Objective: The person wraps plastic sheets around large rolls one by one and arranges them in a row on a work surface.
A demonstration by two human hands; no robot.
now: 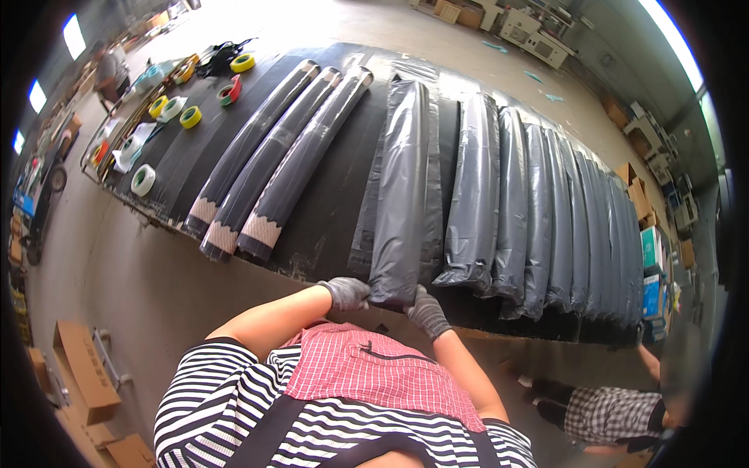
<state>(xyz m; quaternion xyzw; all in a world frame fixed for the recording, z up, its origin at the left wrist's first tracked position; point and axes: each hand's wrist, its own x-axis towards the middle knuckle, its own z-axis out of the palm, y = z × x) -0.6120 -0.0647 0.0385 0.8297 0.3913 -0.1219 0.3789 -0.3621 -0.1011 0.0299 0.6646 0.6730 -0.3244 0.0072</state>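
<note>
A long roll in a grey plastic bag (pixel 402 187) lies lengthwise on the dark table (pixel 320 222) in front of me. My left hand (pixel 348 294), in a grey knit glove, is closed at the left corner of the bag's near end. At the right corner, my right hand (pixel 429 313) in a matching glove grips the same end. Both thumbs and fingertips are partly hidden by the plastic. Left of the bag lie three dark rolls (pixel 281 148) in clear film with tan patterned ends. To its right is a row of several grey bagged rolls (pixel 511 203).
Tape rolls (pixel 190 117), a red tape dispenser (pixel 229 91) and a black bundle (pixel 224 58) occupy the table's far left. A co-worker (pixel 612 413) is at the near right, beside the table. Cardboard boxes (pixel 87 374) stand on the floor at left; machines (pixel 534 35) stand far back.
</note>
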